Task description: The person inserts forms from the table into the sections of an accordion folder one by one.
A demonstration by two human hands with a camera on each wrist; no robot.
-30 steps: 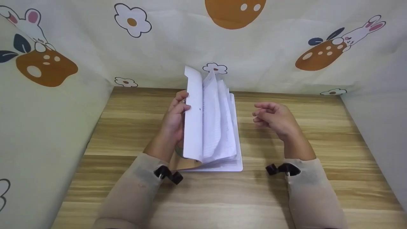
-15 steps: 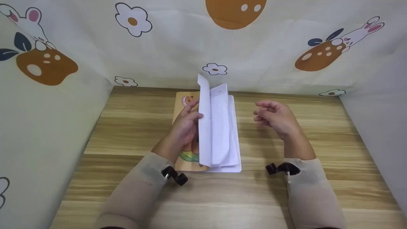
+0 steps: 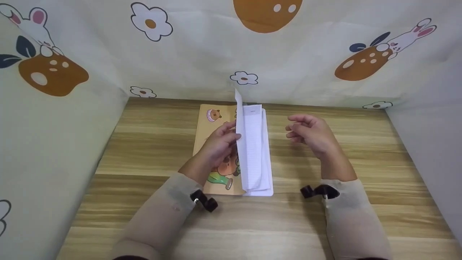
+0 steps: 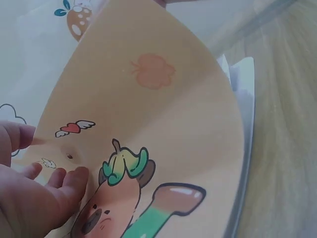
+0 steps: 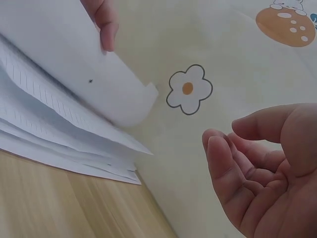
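Note:
A notebook lies on the wooden tabletop, its tan front cover [image 3: 216, 112] printed with cartoon capybaras and its lined white pages [image 3: 252, 144] showing on the right. My left hand [image 3: 220, 144] pinches the raised edge of this cover, thumb on the white inner side and fingers against the printed side. That edge stands nearly upright over the pages in the head view. In the left wrist view the cover [image 4: 163, 119] bows in a broad curve beside the fingers. My right hand [image 3: 310, 133], fingers loosely bent around nothing, hovers to the right of the notebook.
Behind the wooden tabletop [image 3: 274, 227] rises a pale backdrop [image 3: 202, 54] with flowers, rabbits and orange fruit. Its side panels border the table left and right. A black wrist mount [image 3: 204, 200] sits on the left sleeve, another mount [image 3: 319, 191] on the right.
My left hand has moved right, swinging the cover over toward the pages. The fanned pages have settled lower, and more of the printed cover shows. My right hand stays nearly still.

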